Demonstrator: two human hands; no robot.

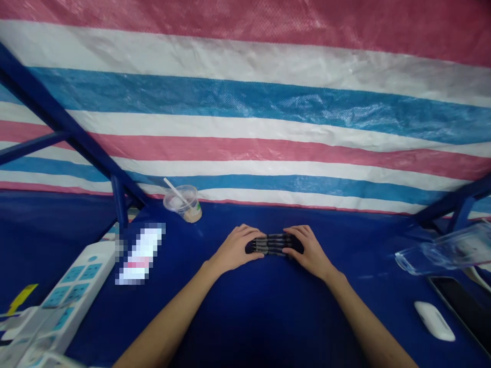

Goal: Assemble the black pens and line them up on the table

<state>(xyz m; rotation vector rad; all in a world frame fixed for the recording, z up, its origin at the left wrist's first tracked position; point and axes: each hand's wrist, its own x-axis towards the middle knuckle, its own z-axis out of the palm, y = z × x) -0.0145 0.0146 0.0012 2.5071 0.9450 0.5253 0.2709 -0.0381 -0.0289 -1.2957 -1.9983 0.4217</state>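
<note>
A row of several slim black pens (273, 245) lies side by side on the blue tabletop (268, 306), straight ahead of me. My left hand (238, 248) closes round their left ends, fingers along the far side and thumb along the near side. At the right ends, my right hand (307, 250) grips in the same way, its fingers and thumb bent inward. The middle of the row shows between my hands, while the ends are partly covered by my fingers. Small print or clip details on the pens are too small to read.
A plastic cup (187, 204) with a straw stands back left. Left are a blurred-out bright phone-like object (141, 255) and a power strip (76, 286). Right are a white earbud case (434, 321), a dark phone (460, 306) and a clear plastic container (441, 253). Striped sheeting (268, 148) hangs behind.
</note>
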